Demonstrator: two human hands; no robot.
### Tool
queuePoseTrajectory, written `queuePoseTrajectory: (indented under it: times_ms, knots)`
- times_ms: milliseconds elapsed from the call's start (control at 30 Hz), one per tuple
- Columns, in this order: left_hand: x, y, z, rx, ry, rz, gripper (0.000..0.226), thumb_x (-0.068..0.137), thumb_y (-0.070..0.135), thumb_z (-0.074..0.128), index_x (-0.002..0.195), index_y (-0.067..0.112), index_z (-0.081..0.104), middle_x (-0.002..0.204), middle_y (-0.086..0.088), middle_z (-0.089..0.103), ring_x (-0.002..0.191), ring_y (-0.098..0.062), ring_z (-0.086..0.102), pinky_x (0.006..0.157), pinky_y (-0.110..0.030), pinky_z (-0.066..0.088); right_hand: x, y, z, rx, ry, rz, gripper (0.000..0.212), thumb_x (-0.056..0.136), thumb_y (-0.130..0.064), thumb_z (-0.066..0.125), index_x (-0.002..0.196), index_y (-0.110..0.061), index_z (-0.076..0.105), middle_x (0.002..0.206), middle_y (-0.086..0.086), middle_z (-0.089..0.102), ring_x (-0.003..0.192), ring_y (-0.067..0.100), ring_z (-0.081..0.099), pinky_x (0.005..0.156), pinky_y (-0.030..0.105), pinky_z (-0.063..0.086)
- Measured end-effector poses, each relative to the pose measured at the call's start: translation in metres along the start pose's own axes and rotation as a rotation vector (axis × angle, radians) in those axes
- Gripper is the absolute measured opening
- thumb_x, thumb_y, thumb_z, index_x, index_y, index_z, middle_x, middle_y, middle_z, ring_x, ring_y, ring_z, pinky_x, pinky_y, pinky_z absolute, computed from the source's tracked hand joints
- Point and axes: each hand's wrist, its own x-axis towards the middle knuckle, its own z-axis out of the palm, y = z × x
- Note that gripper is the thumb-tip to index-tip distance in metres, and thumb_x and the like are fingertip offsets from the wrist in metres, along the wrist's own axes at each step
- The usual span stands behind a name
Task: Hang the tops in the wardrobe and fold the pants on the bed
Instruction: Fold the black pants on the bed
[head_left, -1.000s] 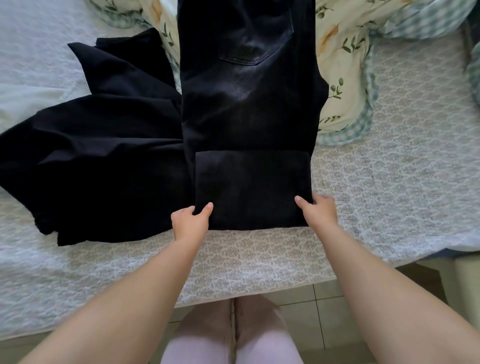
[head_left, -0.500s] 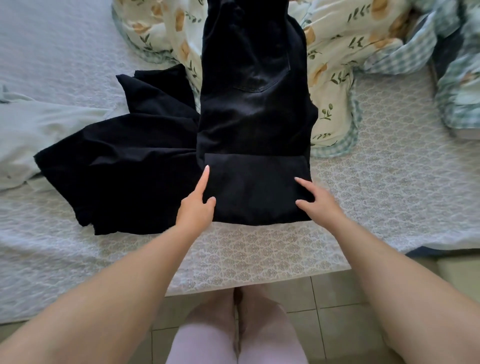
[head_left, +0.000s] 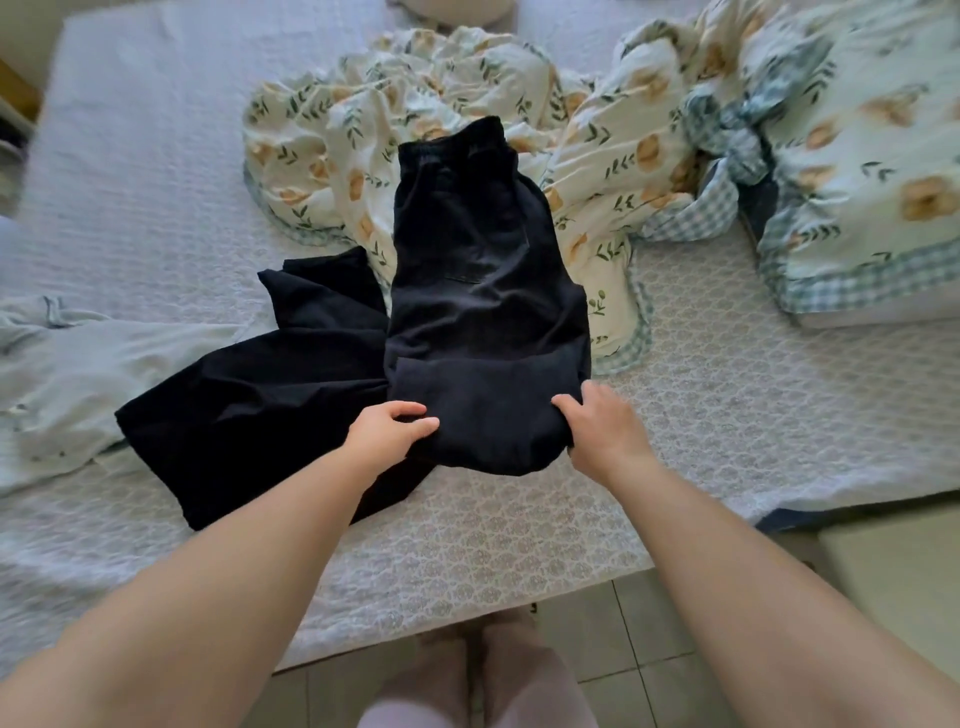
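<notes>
Both: left hand (head_left: 385, 434), right hand (head_left: 605, 431) | our fingers (head_left: 406, 408) pinch folded end of long black fabric pants (head_left: 483, 291) | patterned bed (head_left: 519, 535)

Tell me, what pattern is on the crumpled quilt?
The quilt shows orange flowers, green leaves on cream; head view.

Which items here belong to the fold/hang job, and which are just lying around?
Job: black pants, near folded end gripped by left hand and right hand; second black garment beside them; pale garment, probably laundry too; bed.
Lying about: floral quilt, bunched behind the pants.
</notes>
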Motion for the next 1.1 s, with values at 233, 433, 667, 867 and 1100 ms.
queuePoseTrajectory:
  times_ms: [233,433,667,867,1100]
  knots:
    - [-0.016,0.042,-0.029,0.615,-0.026,0.201,0.085,0.064,0.032,0.085,0.138,0.03,0.042,0.125,-0.006,0.049,0.116,-0.023,0.05,0.092,-0.028,0.042,0.005,0.011,-0.048,0.229,0.133,0.211,0.04,0.087,-0.035,0.057,0.125,-0.026,0.051,0.115,0.005,0.051,0.109,0.022,0.047,0.084,0.03,0.038]
    - [-0.017,0.063,-0.042,0.53,0.276,0.356,0.03,0.083,0.029,0.071,0.111,0.029,0.059,0.103,-0.004,0.05,0.091,-0.022,0.052,0.074,-0.031,0.042,0.014,0.018,-0.078,0.295,0.206,0.247,0.033,0.088,-0.033,0.055,0.12,-0.024,0.052,0.114,0.004,0.053,0.106,0.024,0.051,0.078,0.033,0.04]
    - [-0.015,0.057,-0.044,0.981,0.188,0.52,0.03,0.088,0.034,0.063,0.115,0.02,0.058,0.15,-0.001,0.034,0.132,-0.025,0.038,0.098,-0.039,0.043,0.005,0.022,-0.089,0.045,0.197,0.088,0.033,0.09,-0.033,0.052,0.121,-0.021,0.053,0.115,0.004,0.051,0.104,0.024,0.051,0.079,0.033,0.042]
    - [-0.021,0.03,-0.029,1.245,-0.004,0.632,0.03,0.088,0.044,0.058,0.11,0.023,0.055,0.131,0.002,0.052,0.128,-0.016,0.046,0.099,-0.031,0.038,-0.022,0.029,-0.069,-0.092,0.029,-0.121,0.039,0.09,-0.032,0.051,0.127,-0.018,0.054,0.148,-0.002,0.034,0.142,0.017,0.019,0.109,0.032,0.027]
    - [-0.04,-0.018,0.003,1.328,-0.241,0.572,0.03,0.09,0.043,0.054,0.112,0.023,0.055,0.125,0.004,0.056,0.119,-0.017,0.052,0.102,-0.03,0.033,-0.053,0.025,-0.018,-0.189,-0.248,-0.223,0.04,0.088,-0.032,0.053,0.126,-0.019,0.055,0.144,-0.006,0.044,0.146,0.017,0.008,0.119,0.037,0.01]
